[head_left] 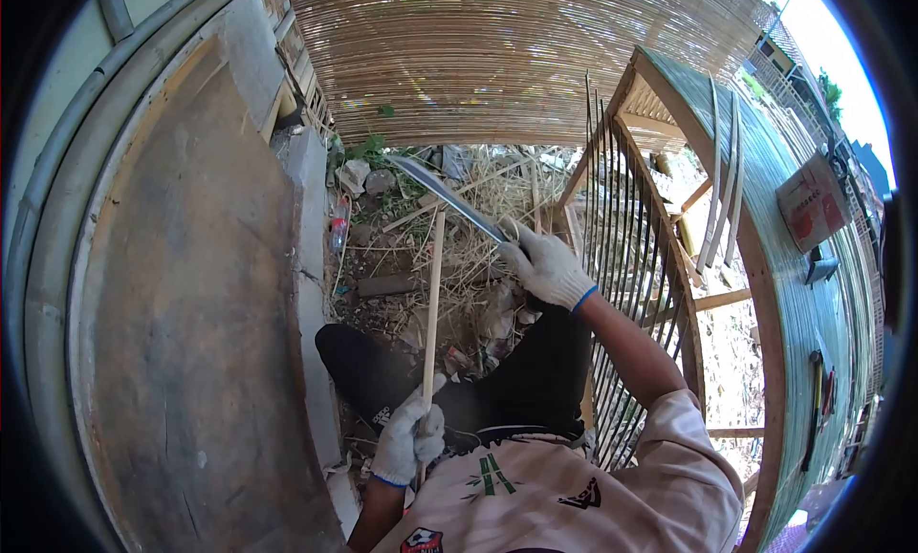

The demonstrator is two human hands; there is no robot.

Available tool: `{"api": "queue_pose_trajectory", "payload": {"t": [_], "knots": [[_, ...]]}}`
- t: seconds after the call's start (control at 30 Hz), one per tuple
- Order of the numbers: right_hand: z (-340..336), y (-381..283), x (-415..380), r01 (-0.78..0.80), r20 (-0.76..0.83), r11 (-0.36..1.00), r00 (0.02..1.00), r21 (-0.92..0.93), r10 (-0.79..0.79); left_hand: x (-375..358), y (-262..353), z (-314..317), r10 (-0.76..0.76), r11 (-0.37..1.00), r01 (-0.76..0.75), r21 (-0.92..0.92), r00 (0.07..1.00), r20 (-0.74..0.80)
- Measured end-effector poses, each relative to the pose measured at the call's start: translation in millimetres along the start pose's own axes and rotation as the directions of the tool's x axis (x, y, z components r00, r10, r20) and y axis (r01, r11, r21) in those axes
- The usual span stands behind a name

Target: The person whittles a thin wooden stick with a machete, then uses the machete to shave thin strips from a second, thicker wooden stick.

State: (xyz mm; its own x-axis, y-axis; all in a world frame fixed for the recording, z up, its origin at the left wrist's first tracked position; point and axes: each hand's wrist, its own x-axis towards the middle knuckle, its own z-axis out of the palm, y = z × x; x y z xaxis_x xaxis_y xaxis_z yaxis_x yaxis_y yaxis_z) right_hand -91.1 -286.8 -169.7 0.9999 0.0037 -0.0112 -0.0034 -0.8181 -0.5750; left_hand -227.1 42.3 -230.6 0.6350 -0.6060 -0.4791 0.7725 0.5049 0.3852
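Observation:
A white glove with a blue cuff covers my left hand, whose fingers are wrapped round the lower part of a pale wooden or bamboo strip. The strip stands nearly upright in view, in front of my body. My right hand, gloved the same way, grips a long curved blade at its handle end, which the fingers largely hide. The blade points up and to the left, its middle close to the strip's top end. Whether the two touch, I cannot tell.
On the left lies a large worn wooden board. Shavings and rubble litter the ground. A slatted wooden frame stands at right, beside a green-covered surface bearing a bucket, curved strips and tools. A bamboo screen hangs behind.

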Motion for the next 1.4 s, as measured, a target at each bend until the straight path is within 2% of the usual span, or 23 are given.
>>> {"api": "queue_pose_trajectory", "payload": {"t": [0.07, 0.13, 0.2, 0.3, 0.43, 0.5, 0.67, 0.8, 0.9, 0.97, 1.0, 1.07, 1.13, 1.2, 1.23, 1.27, 1.33, 1.37, 1.4], "knots": [[15, -18, -24, 0.150, 0.025, 0.988, 0.988, 0.044, -0.151, 19, 9, 12, 0.020, 1.000, -0.020, 0.011, 1.000, 0.009], [25, -33, -38, 0.313, 0.104, 0.949, 0.945, -0.030, -0.309, 31, 17, 22, 0.028, 0.999, -0.025, -0.034, 0.997, 0.070], [29, -44, -50, 0.393, 0.178, 0.916, 0.910, -0.079, -0.375, 33, 25, 34, 0.014, 1.000, -0.013, -0.027, 0.999, 0.043], [32, -55, -54, 0.433, 0.218, 0.888, 0.892, -0.158, -0.396, 33, 30, 42, 0.060, 0.996, -0.064, 0.064, 0.996, 0.063], [34, -47, -47, 0.435, 0.180, 0.889, 0.894, -0.140, -0.409, 27, 27, 40, 0.086, 0.993, -0.092, 0.072, 0.992, 0.090], [31, -43, -43, 0.422, 0.142, 0.889, 0.905, -0.175, -0.402, 18, 26, 45, 0.046, 0.995, -0.049, 0.086, 0.998, 0.040], [18, -51, -39, 0.385, 0.201, 0.899, 0.917, -0.210, -0.345, 9, 24, 46, 0.052, 0.988, -0.056, 0.142, 0.998, 0.033], [14, -33, -22, 0.316, 0.018, 0.935, 0.948, -0.163, -0.317, -5, 19, 40, -0.009, 0.986, 0.002, 0.167, 0.999, 0.045], [0, -21, -7, 0.232, -0.021, 0.966, 0.972, -0.119, -0.236, -15, 12, 43, -0.026, 0.980, 0.016, 0.197, 0.999, 0.047], [-12, -22, -4, 0.170, -0.024, 0.965, 0.984, -0.201, -0.178, -15, 11, 43, -0.036, 0.981, 0.024, 0.191, 0.998, 0.059], [-13, -16, 0, 0.165, -0.026, 0.964, 0.984, -0.208, -0.174, -14, 11, 44, -0.040, 0.982, 0.027, 0.190, 0.997, 0.066], [-9, -3, 9, 0.246, -0.134, 0.948, 0.952, -0.201, -0.276, -15, 12, 44, -0.045, 0.979, 0.034, 0.200, 0.998, 0.051], [-20, 0, 20, 0.194, -0.160, 0.950, 0.958, -0.243, -0.237, -23, 13, 48, -0.058, 0.973, 0.047, 0.225, 0.997, 0.041], [-31, 3, 28, -0.030, -0.195, 0.984, 0.981, -0.175, -0.004, -30, 15, 47, -0.071, 0.964, 0.063, 0.260, 0.997, 0.024], [-31, 6, 26, -0.045, -0.218, 0.990, 0.976, -0.137, 0.014, -30, 16, 46, -0.050, 0.968, 0.044, 0.245, 0.999, 0.018], [-25, 3, 22, -0.037, -0.219, 0.990, 0.976, -0.136, 0.006, -29, 16, 46, -0.026, 0.974, 0.022, 0.224, 1.000, 0.015], [-12, -4, -1, 0.146, -0.230, 0.989, 0.962, -0.020, -0.146, -14, 18, 37, -0.013, 0.990, 0.007, 0.143, 0.999, 0.041], [-17, -22, -15, 0.117, -0.070, 0.991, 0.990, -0.064, -0.122, -6, 19, 36, -0.003, 0.998, -0.002, 0.068, 0.998, 0.066], [-7, -25, -26, 0.185, -0.026, 0.982, 0.982, -0.038, -0.186, 1, 20, 34, 0.006, 1.000, -0.005, -0.006, 0.996, 0.086]]}}
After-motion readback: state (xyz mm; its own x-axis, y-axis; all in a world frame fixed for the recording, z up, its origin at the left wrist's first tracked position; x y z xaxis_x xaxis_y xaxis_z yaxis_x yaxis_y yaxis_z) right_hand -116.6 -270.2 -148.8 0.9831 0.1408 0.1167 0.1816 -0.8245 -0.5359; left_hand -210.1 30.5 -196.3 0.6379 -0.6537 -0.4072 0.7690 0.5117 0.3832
